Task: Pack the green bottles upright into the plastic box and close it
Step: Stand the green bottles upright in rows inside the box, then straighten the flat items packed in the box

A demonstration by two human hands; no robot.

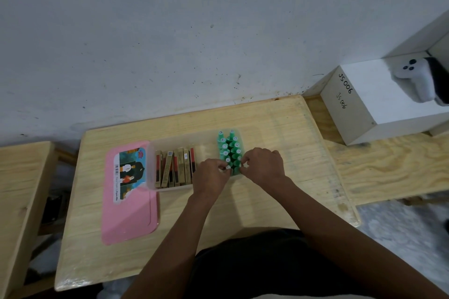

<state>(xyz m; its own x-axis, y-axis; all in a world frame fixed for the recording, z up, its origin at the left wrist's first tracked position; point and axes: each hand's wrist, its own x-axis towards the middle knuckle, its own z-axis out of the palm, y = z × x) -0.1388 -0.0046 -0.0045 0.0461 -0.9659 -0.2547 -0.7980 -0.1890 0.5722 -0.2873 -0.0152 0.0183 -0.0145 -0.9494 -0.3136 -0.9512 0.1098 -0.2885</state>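
My green bottles point(229, 149) stand upright in two rows at the right end of the clear plastic box point(170, 147), lid off.

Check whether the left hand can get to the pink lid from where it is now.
Probably yes: the pink lid lies flat, uncovered, left of the plastic box, and the left hand has bare table between.

Single head-worn wide-angle view; looking forward and steeply down over the wooden table point(267, 124); wall point(170, 31) beyond; hands close below.
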